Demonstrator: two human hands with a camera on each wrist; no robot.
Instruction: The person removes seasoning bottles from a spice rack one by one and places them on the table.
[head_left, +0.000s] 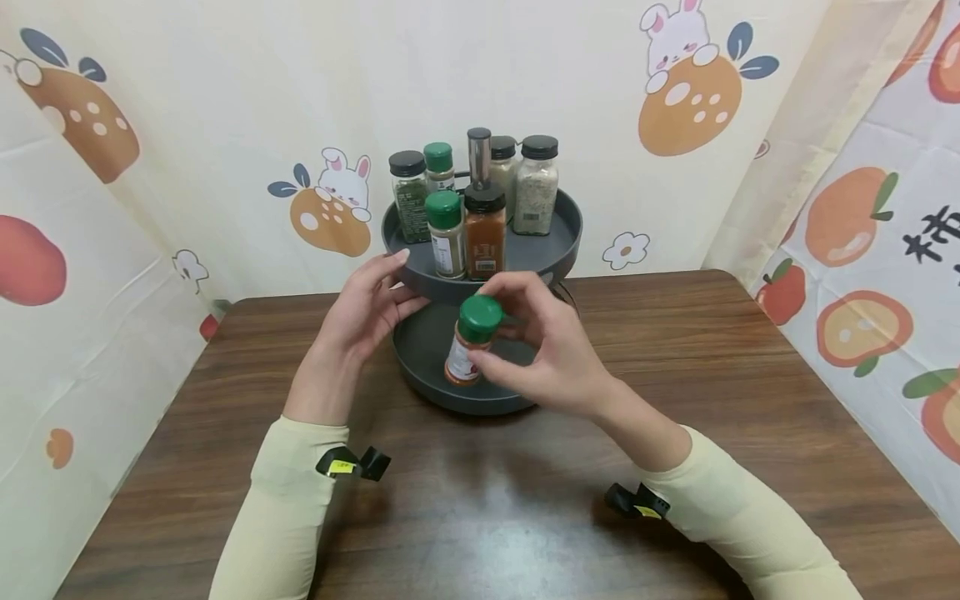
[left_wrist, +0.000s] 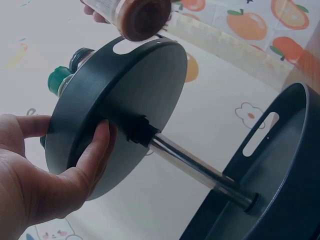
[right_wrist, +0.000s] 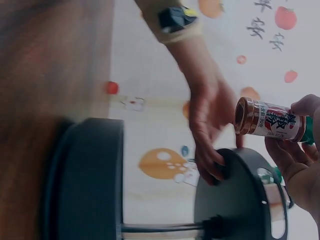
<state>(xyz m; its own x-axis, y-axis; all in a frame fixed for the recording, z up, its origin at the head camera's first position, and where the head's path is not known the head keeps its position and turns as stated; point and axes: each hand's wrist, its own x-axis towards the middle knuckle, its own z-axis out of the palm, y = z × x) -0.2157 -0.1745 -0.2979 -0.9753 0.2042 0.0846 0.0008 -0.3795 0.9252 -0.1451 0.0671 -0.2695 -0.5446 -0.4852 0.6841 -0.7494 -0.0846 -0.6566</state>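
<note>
My right hand (head_left: pixel 551 346) holds a small spice jar (head_left: pixel 461 358) with a green lid (head_left: pixel 481 317), a white label and reddish contents. The jar is slightly tilted, in front of the upper tray and overlapping the lower one in the head view. From the left wrist, its base (left_wrist: pixel 145 19) shows beyond the upper tray's edge. My left hand (head_left: pixel 362 308) grips the left edge of the dark grey round upper tray (head_left: pixel 442 288), with fingers beneath it. Several spice jars stand on that tray, among them a black-lidded jar of orange-red powder (head_left: pixel 484 233) and a green-lidded jar (head_left: pixel 447 237).
The lower round tray (head_left: pixel 420 350) sits on the brown wooden table (head_left: pixel 675 350). A metal post (left_wrist: pixel 195 167) joins the two trays. Fruit-and-rabbit printed cloth (head_left: pixel 487 67) hangs behind and at both sides.
</note>
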